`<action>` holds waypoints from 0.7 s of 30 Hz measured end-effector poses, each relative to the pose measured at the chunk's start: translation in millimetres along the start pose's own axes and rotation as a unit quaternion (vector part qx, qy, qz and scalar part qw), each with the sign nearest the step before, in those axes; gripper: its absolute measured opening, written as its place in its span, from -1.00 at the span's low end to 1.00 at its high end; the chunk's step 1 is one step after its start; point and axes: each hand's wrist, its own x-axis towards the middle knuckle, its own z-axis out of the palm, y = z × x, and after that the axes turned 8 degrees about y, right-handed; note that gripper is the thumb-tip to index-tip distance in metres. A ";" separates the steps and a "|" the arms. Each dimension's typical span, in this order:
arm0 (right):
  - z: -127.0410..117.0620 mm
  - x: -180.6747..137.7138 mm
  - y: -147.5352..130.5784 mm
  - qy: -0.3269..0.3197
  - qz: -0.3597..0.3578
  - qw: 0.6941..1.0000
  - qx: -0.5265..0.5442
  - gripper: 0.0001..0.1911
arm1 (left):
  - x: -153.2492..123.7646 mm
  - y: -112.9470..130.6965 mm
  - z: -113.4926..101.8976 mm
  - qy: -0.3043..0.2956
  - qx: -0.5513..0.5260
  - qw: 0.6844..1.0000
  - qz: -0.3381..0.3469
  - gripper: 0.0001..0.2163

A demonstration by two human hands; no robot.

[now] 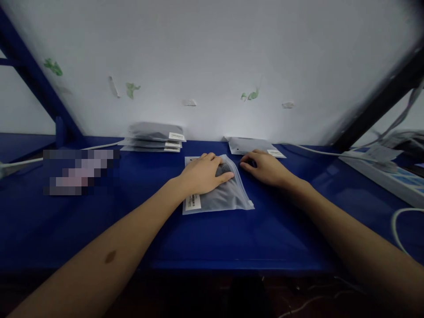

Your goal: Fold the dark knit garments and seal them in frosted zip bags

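A frosted zip bag (220, 198) with dark folded contents and a white label lies on the blue table. My left hand (207, 172) rests flat on top of it, fingers stretched out and thumb apart, hiding part of the bag. The bag's zip edge runs down its right side, with a pale slider (251, 204) at the near corner. Just right of that edge, my right hand (260, 165) is low over the table, fingers loosely bent and a gap between thumb and index finger. Nothing shows in it.
Several similar labelled bags (152, 137) are stacked at the back left. Another labelled bag (250, 145) lies behind my right hand. A pale box-like strip (384, 174) and cables (318, 151) are on the right. A blurred-out item (81, 172) lies left. A white wall (212, 66) stands behind.
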 end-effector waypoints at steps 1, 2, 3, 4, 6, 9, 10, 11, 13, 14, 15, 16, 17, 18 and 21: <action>-1.7 -0.6 -0.5 -0.001 0.002 1.000 0.009 -0.75 | 0.3 0.5 -0.6 0.000 0.001 1.000 0.001 -0.45; -3.1 -0.9 -1.2 -0.001 0.005 1.000 0.015 -0.75 | 0.4 0.8 -1.2 0.002 0.002 1.000 0.002 -0.47; -4.0 -1.0 -2.0 -0.002 0.009 1.000 0.019 -0.74 | 0.5 0.9 -1.7 0.004 0.001 1.000 0.003 -0.48; -4.6 -1.0 -2.8 -0.004 0.012 1.000 0.022 -0.73 | 0.6 0.9 -2.1 0.005 0.001 1.000 0.003 -0.49; -5.2 -0.9 -4.0 -0.010 0.014 1.000 0.026 -0.71 | 0.4 0.4 -2.7 0.006 -0.001 1.000 0.003 -0.50; -5.4 -1.2 -5.0 -0.017 0.012 0.999 0.031 -0.71 | 0.1 -0.6 -3.3 0.003 -0.002 1.000 0.004 -0.49; -5.5 -1.5 -5.4 -0.017 0.012 0.999 0.031 -0.71 | 0.1 -0.9 -3.4 0.003 -0.003 1.000 0.004 -0.49; -5.8 -1.8 -5.7 -0.016 0.013 0.999 0.030 -0.71 | 0.2 -1.3 -3.3 0.004 -0.003 1.000 0.005 -0.49; -6.4 -2.3 -6.5 -0.015 0.013 0.999 0.031 -0.70 | 0.5 -1.9 -2.8 0.007 -0.001 1.000 0.011 -0.50; -6.7 -2.6 -6.9 -0.015 0.012 0.999 0.032 -0.69 | 0.7 -2.2 -2.4 0.009 0.000 1.000 0.015 -0.50; -7.1 -2.8 -7.1 -0.015 0.011 0.999 0.034 -0.69 | 0.8 -2.4 -2.0 0.012 0.001 1.000 0.019 -0.50; -7.5 -2.9 -7.2 -0.016 0.010 0.999 0.035 -0.69 | 1.0 -2.4 -1.6 0.016 0.002 1.000 0.023 -0.50; -7.7 -2.9 -7.2 -0.016 0.010 0.999 0.036 -0.68 | 1.0 -2.4 -1.3 0.020 0.003 0.999 0.026 -0.50; -7.9 -2.8 -6.9 -0.017 0.009 0.999 0.037 -0.68 | 1.0 -2.3 -1.2 0.024 0.004 0.999 0.028 -0.51; -7.6 -2.4 -5.3 -0.015 0.005 0.999 0.037 -0.67 | 0.6 -1.9 -1.3 0.030 0.006 0.999 0.029 -0.52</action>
